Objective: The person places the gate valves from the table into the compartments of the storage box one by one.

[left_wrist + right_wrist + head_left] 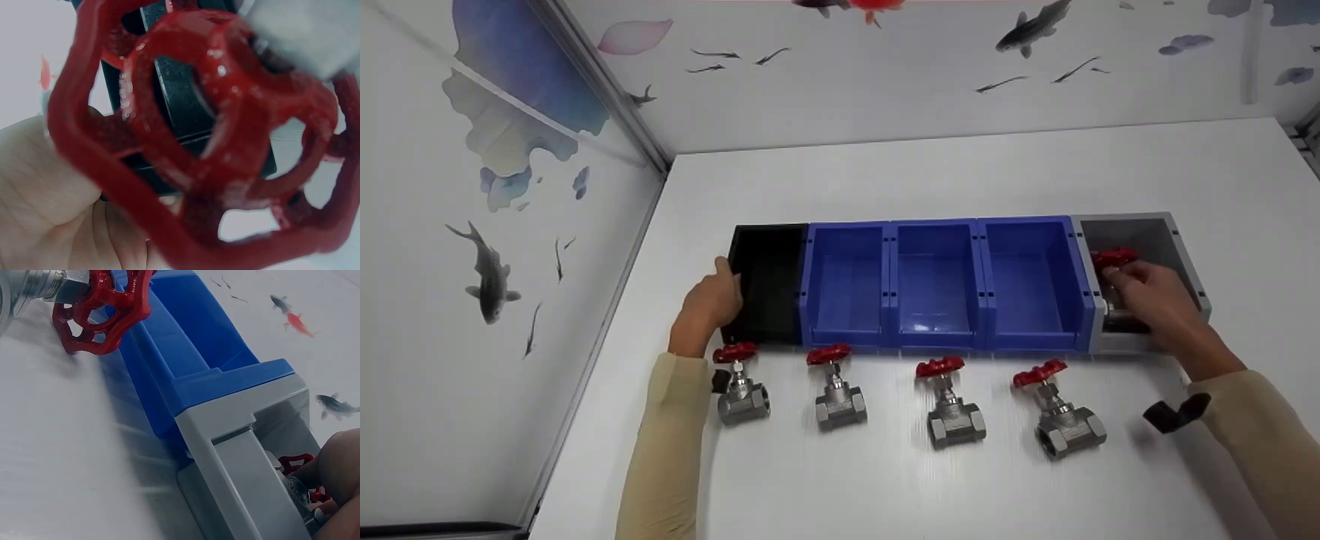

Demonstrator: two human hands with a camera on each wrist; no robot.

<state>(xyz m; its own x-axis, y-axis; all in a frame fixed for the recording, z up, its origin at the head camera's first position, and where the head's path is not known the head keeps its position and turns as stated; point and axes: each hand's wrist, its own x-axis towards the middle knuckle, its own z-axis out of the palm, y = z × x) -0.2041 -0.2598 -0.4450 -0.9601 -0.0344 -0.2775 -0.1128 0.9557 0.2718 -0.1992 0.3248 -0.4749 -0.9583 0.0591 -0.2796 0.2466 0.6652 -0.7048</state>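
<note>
At the left end of the row, my left hand (715,297) grips the outer side of a black bin (769,226); a red handwheel (236,146) hides much of that hand in the left wrist view. My right hand (1159,300) reaches into the grey bin (1189,262) at the right end. Its fingers hold a metal valve with a red handwheel (1114,257), low inside the bin. The right wrist view shows only part of this valve (298,489), behind the grey wall and beside the fingers.
Three blue bins (934,341) stand joined between the black and grey ones. Several similar valves lie in front of the row: one valve (744,401) at left, others (840,405) (956,421) along the middle, and a valve (1069,427) at right. Patterned walls (847,97) border the white table (960,172).
</note>
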